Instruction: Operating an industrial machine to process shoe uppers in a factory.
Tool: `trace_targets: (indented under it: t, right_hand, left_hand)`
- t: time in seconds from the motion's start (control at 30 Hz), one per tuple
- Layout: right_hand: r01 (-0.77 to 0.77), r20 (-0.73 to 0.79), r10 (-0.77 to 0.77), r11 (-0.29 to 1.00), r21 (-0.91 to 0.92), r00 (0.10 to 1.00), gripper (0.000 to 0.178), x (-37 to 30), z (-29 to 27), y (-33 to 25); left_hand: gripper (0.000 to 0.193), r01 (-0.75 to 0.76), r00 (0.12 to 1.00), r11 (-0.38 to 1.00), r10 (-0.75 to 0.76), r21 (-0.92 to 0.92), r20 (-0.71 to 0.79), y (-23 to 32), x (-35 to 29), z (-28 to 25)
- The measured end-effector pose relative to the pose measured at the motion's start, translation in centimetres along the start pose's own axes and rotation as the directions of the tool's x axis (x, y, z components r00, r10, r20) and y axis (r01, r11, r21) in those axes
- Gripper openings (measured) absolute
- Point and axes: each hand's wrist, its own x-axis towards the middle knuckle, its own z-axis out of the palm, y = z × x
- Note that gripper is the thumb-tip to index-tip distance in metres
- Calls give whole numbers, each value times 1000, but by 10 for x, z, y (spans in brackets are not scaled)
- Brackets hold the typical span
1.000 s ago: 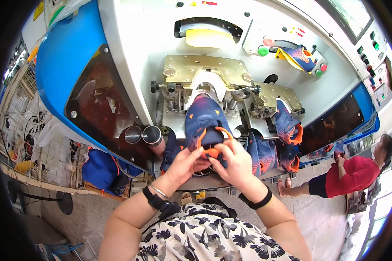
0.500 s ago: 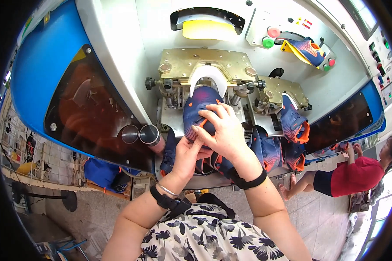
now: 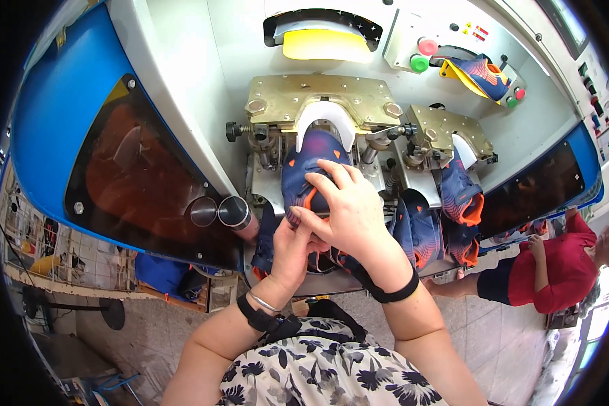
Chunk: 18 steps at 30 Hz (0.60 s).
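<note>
A navy shoe upper [image 3: 299, 177] with orange trim lies toe-forward at the machine's front, its toe at the white U-shaped pad [image 3: 327, 114] under the brass-coloured clamp plate [image 3: 284, 91]. My right hand [image 3: 350, 211] rests over the upper's throat, fingers curved onto its top and thumb toward the heel. Lower down, my left hand [image 3: 292, 252] grips the heel end between thumb and curled fingers. The hands meet there, hiding the heel and part of the opening.
More navy shoe uppers [image 3: 418, 233] lie on the ledge right of my hands. Another upper [image 3: 461, 189] sits in the second clamp station at right. A dark-topped cylinder [image 3: 234, 213] stands left. Red and green buttons [image 3: 419, 63] are above. A person in red [image 3: 558, 271] works at right.
My hands and the held upper have shifted slightly, the right hand a little lower. The person at right has raised an arm toward the neighbouring machine.
</note>
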Motion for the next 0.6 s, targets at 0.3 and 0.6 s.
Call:
trace_targets:
  t: [0.3, 0.6]
  right_hand:
    - [-680, 450, 727, 32, 733, 519, 44, -55, 30, 58]
    - [-414, -321, 657, 709, 570, 682, 35, -134, 9, 69]
  left_hand:
    - [38, 129, 982, 984, -109, -125, 157, -9, -24, -51]
    - [52, 208, 975, 977, -211, -42, -71, -3, -32, -55]
